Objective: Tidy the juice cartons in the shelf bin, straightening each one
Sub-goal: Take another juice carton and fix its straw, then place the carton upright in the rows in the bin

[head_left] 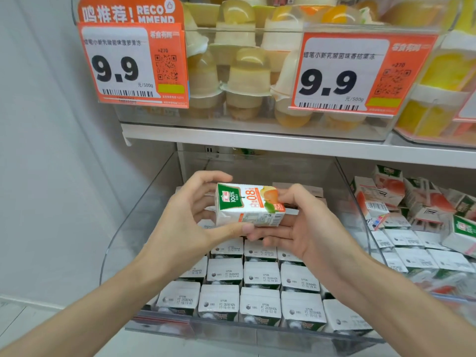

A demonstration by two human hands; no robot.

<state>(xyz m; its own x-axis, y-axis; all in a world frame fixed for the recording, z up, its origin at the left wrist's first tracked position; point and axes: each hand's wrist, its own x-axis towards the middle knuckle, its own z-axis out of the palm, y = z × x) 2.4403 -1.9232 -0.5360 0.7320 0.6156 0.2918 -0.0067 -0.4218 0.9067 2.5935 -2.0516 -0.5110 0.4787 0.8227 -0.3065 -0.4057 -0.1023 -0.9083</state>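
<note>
Both hands hold one juice carton [249,206] on its side above the clear shelf bin [231,331] — the left hand [185,217] curls round its green "100%" end, while the right hand [304,228] cups the other end from beneath, thumb behind. An orange "0.8" shows on its face. Below, upright cartons [260,276] stand in rows, their tops stamped with what looks like "FC 20260426". Overhead, orange price tags [342,76] read "9.9 元/500g" — one under a "RECOMMEND" sign [128,11].

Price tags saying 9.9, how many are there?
2. The left price tag hangs at upper left, the right price tag at upper right, both fronting the jelly cups. A cut-off tag at far right may be another.
</note>
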